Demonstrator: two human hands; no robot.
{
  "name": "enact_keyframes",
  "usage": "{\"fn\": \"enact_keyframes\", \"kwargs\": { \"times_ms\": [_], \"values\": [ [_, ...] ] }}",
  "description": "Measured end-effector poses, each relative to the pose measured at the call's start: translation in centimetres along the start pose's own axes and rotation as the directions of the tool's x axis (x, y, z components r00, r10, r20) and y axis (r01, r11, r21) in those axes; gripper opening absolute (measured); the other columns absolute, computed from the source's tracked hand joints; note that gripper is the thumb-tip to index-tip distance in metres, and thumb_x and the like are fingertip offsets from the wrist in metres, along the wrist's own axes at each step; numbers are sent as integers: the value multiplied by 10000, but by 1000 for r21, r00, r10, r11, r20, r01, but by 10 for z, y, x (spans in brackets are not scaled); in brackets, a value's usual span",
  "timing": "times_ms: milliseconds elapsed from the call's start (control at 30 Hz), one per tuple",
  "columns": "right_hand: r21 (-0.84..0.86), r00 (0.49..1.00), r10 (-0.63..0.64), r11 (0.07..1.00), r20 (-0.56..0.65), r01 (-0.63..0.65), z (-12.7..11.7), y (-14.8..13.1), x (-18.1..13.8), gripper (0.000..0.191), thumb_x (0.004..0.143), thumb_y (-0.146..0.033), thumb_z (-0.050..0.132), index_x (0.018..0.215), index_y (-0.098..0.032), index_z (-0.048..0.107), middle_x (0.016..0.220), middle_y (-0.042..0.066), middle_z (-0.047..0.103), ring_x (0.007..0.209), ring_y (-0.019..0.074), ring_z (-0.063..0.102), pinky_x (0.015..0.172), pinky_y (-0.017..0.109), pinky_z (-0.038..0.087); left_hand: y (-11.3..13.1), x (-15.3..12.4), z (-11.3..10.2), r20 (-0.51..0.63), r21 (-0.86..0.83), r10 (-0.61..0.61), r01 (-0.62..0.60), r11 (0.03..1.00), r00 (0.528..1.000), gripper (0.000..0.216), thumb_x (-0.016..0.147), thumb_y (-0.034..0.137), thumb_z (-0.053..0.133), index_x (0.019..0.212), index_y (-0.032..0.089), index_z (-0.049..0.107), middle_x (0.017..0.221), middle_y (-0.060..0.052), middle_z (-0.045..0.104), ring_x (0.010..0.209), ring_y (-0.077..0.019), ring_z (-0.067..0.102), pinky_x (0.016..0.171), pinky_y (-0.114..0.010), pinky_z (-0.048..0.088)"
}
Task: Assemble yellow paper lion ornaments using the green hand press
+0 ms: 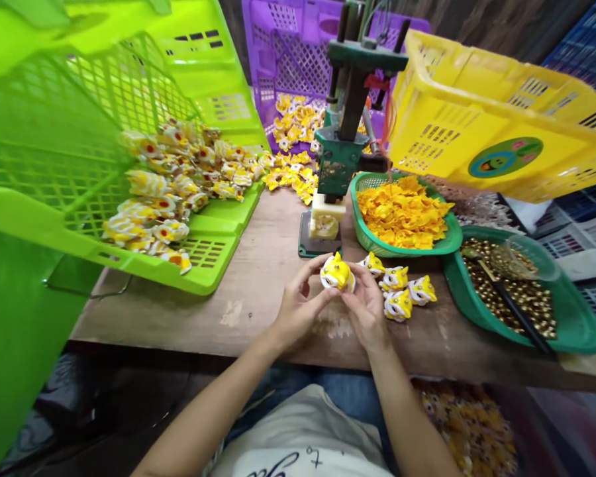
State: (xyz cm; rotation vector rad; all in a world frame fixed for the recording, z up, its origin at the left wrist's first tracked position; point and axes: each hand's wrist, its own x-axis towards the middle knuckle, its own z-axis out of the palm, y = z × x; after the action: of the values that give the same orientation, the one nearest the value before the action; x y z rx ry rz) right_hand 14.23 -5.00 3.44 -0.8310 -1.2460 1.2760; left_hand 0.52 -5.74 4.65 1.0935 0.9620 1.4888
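Note:
Between my two hands is a small yellow and white plastic animal head (336,273), held just in front of the press. My left hand (298,298) is closed on its left side, the thumb at its lower edge. From the other side my right hand (367,301) grips it with thumb and fingers. Several similar yellow and white heads (397,305) lie on the table just right of my right hand. Behind the held piece stands a green hand press (342,159), with a pale block (325,215) under its ram.
A tipped green crate (218,265) at left spills striped yellow-white parts. At the back stands a purple crate (263,73) with more parts. On the right are a green basket of yellow pieces (402,215), a green tray of golden beads (501,288) with a black-handled tool, and a yellow crate (442,126).

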Motion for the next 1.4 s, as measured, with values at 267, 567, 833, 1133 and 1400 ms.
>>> {"fn": "enact_keyframes", "kwargs": {
  "times_ms": [267,567,833,1133,1400],
  "values": [
    [-30,988,-3,1000,-154,-1,12,-9,-19,406,853,-338,681,1210,-226,523,1185,104,649,1084,213,660,927,341,566,-9,8,5,35,-279,-233,233,932,972,579,710,453,819,1232,279,639,1228,-64,675,1121,-246,656,957,-350,529],
    [-14,976,18,1000,-216,-21,9,-6,-23,348,860,-346,676,1159,-214,558,1105,83,664,980,186,684,861,304,580,-6,3,15,35,-381,-350,336,861,936,478,653,441,865,1010,242,618,1037,-31,718,990,-206,693,856,-323,558],
    [-312,965,-158,946,-208,87,3,-8,-25,325,905,-275,607,1216,-211,535,1176,111,624,1044,211,656,882,349,563,-10,2,18,27,-351,-353,340,873,935,369,747,366,807,1042,215,647,1080,-30,710,956,-163,678,801,-246,531],
    [-726,784,-578,437,226,532,19,-3,-45,461,870,-37,570,1294,-218,542,1222,105,669,1167,225,591,978,418,494,-4,6,19,94,-675,-501,425,603,860,337,857,442,653,1037,158,664,820,-24,688,699,-127,658,676,-228,528],
    [-633,853,-521,659,6,407,15,-5,-38,322,873,-89,592,1173,-206,594,1155,100,642,1117,221,602,965,440,507,-8,6,9,135,-699,-423,388,601,896,478,938,417,494,1242,73,628,781,-72,673,697,-130,639,667,-205,518]
  ]
}}
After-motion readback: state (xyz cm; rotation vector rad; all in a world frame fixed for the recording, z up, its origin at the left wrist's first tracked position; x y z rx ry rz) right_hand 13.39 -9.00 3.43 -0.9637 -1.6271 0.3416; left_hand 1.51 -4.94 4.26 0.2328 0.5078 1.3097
